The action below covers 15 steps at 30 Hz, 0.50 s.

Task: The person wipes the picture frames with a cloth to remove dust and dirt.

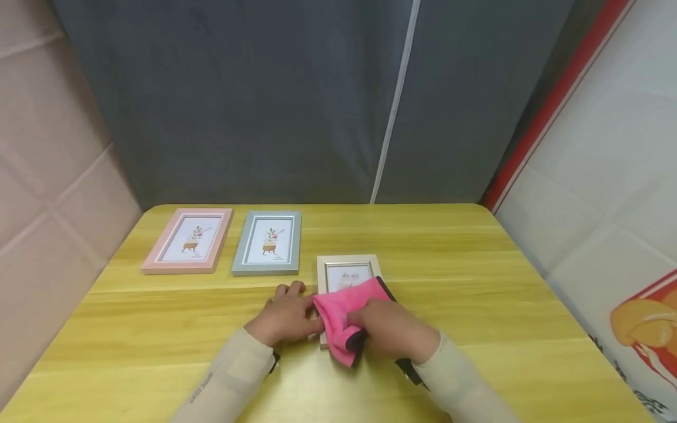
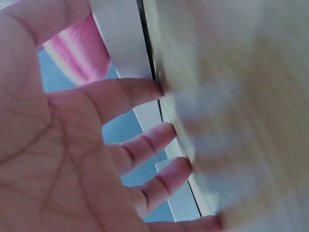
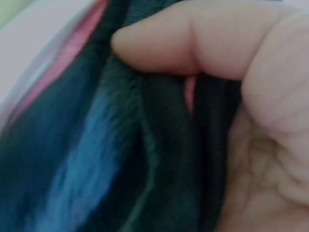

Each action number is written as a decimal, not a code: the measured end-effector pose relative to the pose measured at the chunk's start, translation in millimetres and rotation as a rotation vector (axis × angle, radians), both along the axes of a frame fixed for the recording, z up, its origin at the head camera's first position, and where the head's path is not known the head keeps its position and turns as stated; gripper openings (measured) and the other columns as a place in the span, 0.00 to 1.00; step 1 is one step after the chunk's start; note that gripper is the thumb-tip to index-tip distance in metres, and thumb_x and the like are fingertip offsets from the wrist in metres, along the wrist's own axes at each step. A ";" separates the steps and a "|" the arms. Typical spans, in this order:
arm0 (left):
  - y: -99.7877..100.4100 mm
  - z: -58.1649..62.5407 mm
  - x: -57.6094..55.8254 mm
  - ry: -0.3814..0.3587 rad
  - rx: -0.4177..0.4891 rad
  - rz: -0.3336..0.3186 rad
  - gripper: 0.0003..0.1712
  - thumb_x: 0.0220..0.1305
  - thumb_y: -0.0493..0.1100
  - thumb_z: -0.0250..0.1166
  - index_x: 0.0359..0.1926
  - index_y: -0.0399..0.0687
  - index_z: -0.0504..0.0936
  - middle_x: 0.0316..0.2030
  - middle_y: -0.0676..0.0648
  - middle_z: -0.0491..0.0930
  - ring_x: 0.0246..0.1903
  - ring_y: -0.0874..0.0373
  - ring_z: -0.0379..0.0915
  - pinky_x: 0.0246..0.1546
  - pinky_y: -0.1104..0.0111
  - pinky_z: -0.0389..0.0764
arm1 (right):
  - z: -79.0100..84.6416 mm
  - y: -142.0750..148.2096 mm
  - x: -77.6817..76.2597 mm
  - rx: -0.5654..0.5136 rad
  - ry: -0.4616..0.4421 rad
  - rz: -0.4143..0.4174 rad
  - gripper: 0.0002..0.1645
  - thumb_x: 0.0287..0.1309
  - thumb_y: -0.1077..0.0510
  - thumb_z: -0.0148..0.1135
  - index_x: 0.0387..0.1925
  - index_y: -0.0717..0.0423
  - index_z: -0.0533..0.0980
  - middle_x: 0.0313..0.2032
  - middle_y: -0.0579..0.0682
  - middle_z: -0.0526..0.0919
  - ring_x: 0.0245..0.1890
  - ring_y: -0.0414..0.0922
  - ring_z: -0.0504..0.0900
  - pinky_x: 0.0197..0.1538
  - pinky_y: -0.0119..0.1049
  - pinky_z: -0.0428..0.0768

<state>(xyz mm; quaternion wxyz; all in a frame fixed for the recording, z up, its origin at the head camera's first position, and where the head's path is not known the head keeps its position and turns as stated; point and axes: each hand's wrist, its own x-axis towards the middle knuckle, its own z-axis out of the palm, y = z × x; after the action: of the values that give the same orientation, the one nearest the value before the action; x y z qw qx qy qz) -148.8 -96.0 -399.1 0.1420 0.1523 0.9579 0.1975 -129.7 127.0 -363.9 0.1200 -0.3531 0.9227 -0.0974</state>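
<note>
The cloth [image 1: 341, 302] I hold is pink with dark edging; the near frame [image 1: 346, 259] is pale champagne around a white picture [image 1: 349, 275]. At far left, the pink frame [image 1: 166, 241] and the grey-blue frame [image 1: 245, 242] each show a brown printed planter [image 1: 270, 247] on white. My sleeves [image 1: 240, 358] are cream, the left bearing dark lettering [image 1: 201, 388]. The surface [image 1: 476, 282] is yellow, streaked with wood grain; the far curtain [image 1: 238, 106] is dark grey with one pale stripe [image 1: 396, 97].

free tabletop [image 1: 529, 317] right of right hand [image 1: 394, 330]
</note>
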 end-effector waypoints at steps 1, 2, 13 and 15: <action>0.5 -0.2 0.0 -0.003 -0.002 0.000 0.41 0.58 0.63 0.67 0.67 0.47 0.74 0.64 0.39 0.65 0.58 0.39 0.58 0.56 0.37 0.66 | 1.3 2.9 -0.4 -0.004 -0.012 -0.014 0.17 0.50 0.70 0.67 0.28 0.42 0.76 0.22 0.38 0.71 0.25 0.39 0.69 0.36 0.33 0.74; 1.0 -0.1 -0.1 -0.004 -0.004 -0.001 0.42 0.59 0.65 0.66 0.68 0.48 0.73 0.65 0.39 0.64 0.59 0.39 0.58 0.57 0.37 0.66 | 2.8 5.3 -0.5 -0.012 -0.026 -0.033 0.16 0.51 0.69 0.68 0.26 0.42 0.76 0.21 0.38 0.71 0.24 0.39 0.69 0.35 0.33 0.74; 0.8 -2.2 -0.3 0.008 -0.011 -0.004 0.43 0.59 0.67 0.65 0.69 0.47 0.72 0.66 0.38 0.64 0.59 0.39 0.58 0.57 0.34 0.64 | 6.8 14.5 -3.5 -0.058 -0.042 -0.052 0.17 0.57 0.63 0.68 0.22 0.42 0.71 0.19 0.37 0.70 0.22 0.37 0.68 0.32 0.31 0.72; 0.6 -2.9 0.1 0.011 0.002 0.008 0.41 0.59 0.63 0.67 0.68 0.46 0.74 0.65 0.38 0.65 0.59 0.39 0.58 0.57 0.34 0.64 | 5.9 12.7 -5.7 -0.111 -0.034 0.009 0.16 0.59 0.62 0.68 0.23 0.42 0.72 0.19 0.37 0.69 0.22 0.36 0.68 0.32 0.30 0.72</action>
<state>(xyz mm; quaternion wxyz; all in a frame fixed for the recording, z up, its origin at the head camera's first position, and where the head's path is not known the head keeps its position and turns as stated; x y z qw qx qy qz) -148.7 -95.4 -402.1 0.1360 0.1495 0.9591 0.1981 -135.3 139.7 -358.0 0.1164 -0.3617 0.9121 -0.1537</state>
